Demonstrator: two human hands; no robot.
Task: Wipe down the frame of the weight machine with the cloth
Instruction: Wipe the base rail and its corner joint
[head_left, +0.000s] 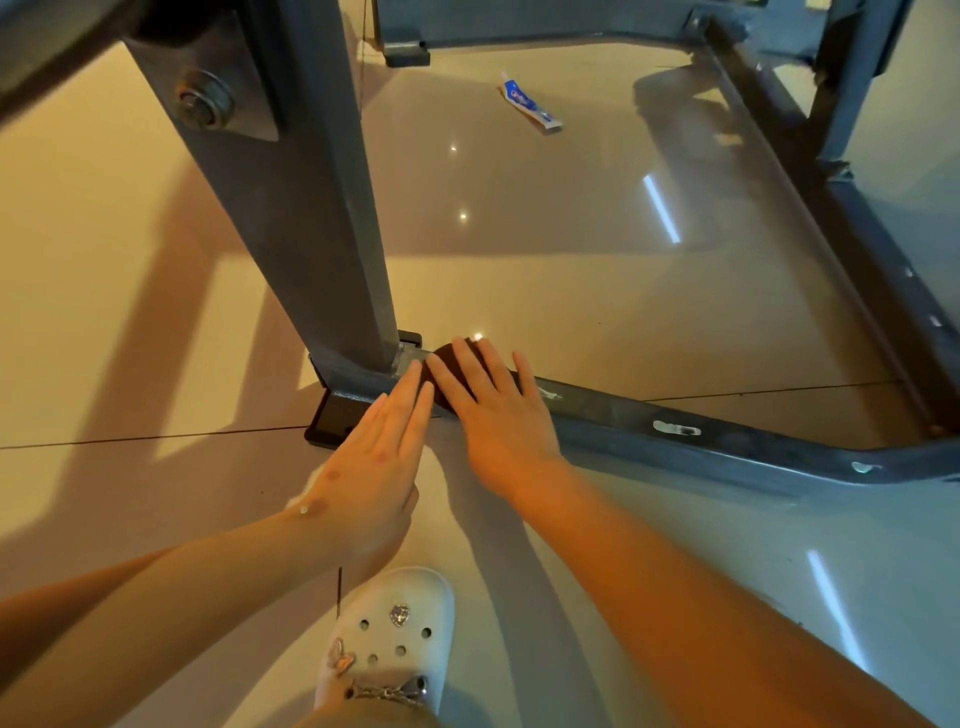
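Two hands met near the picture's centre, where a grey upright post (311, 234) joined the machine frame's low bar (675, 431). The right hand (498, 415) lay flat, its grip wide open with fingers spread, pressing the dark cloth (451, 358) onto that bar just right of the post. The left hand (374, 457), its grip also open with straight fingers together, touched the bar beside the cloth.

The weight machine frame (623, 415) is dull blue-grey, with small white chipped patches along its low bar. The cloth (445, 357) is dark brown. A black foot plate (332, 421) sits under the frame. The floor (519, 286) is glossy cream tile with thin dark seams. A tube (530, 104) is white with blue print. A clog (395, 629) is white, dotted with round holes and silver charms.
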